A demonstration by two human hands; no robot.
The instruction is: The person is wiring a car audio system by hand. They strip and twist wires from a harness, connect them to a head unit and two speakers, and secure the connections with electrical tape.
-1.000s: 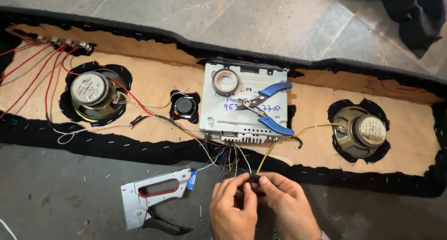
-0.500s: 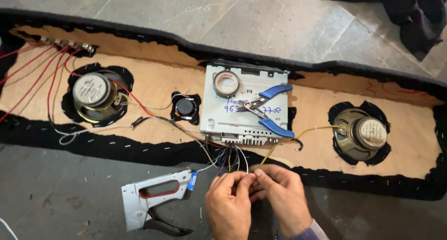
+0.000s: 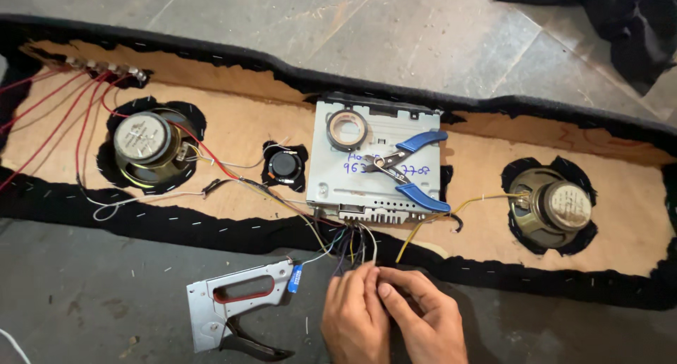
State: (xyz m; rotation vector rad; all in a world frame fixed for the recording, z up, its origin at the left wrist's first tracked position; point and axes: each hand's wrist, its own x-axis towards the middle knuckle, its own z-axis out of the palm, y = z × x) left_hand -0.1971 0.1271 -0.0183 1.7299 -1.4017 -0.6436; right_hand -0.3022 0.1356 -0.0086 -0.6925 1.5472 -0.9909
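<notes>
My left hand point(image 3: 356, 316) and my right hand point(image 3: 422, 316) are together at the bottom centre, fingertips pinched on the bundle of thin coloured wires point(image 3: 352, 245) that comes out of the grey metal car stereo unit point(image 3: 377, 163). The stereo lies on a long brown board point(image 3: 247, 131) edged in black fabric. Blue-handled pliers point(image 3: 409, 173) and a roll of tape point(image 3: 346, 132) rest on top of the stereo. What the fingers pinch is hidden between them.
A grey staple gun point(image 3: 236, 304) with a red grip lies on the floor left of my hands. The board holds a left speaker point(image 3: 146, 142), a small tweeter point(image 3: 284, 165) and a right speaker point(image 3: 557, 207). Red wires point(image 3: 63, 113) run at far left. Dark cloth point(image 3: 620, 18) sits top right.
My hands stay on the wires; they have shifted slightly up towards the stereo, and the fingers have changed their grip. The view has moved a little.
</notes>
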